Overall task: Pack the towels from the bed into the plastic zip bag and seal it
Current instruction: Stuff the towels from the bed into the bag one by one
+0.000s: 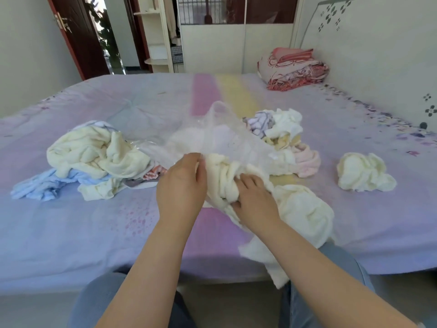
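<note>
Bright, soft daylight, no hard shadows; wide-angle bending curves the bed (71, 233) edge; slight blur overall, the clear bag (220, 129) hazy with faint glare

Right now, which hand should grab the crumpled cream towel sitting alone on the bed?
Probably the right hand: the lone crumpled cream towel lies on its side, while the left hand holds the clear plastic zip bag open.
</note>
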